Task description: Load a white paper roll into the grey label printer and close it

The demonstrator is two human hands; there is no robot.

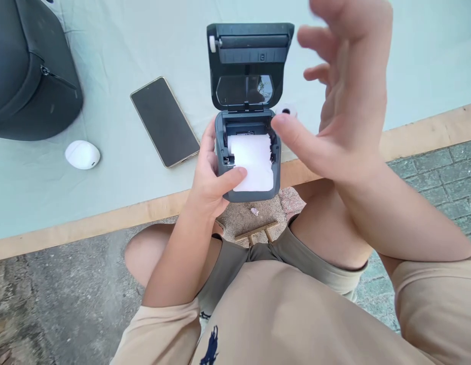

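A dark portable receipt printer (248, 196) is held over the table's near edge, its lid (246, 71) swung up and back. Inside lies a white paper roll (254, 159), with its loose end hanging toward the front rim. My left hand (212, 177) grips the printer from the left, thumb pressed on the paper. Raised to the right of the printer, my right hand (345, 96) has its fingers spread and holds nothing. Its thumb tip is close to the printer's upper right corner in the picture; I cannot tell whether it touches. Behind that thumb a small white round object (290, 109) is partly hidden.
A smartphone (166, 121) with a dark screen lies left of the printer on the pale cloth-covered table (117, 192). Further left are a white rounded case (82, 154) and a black zippered bag (33, 71). A paper scrap (254, 211) lies on the ground below.
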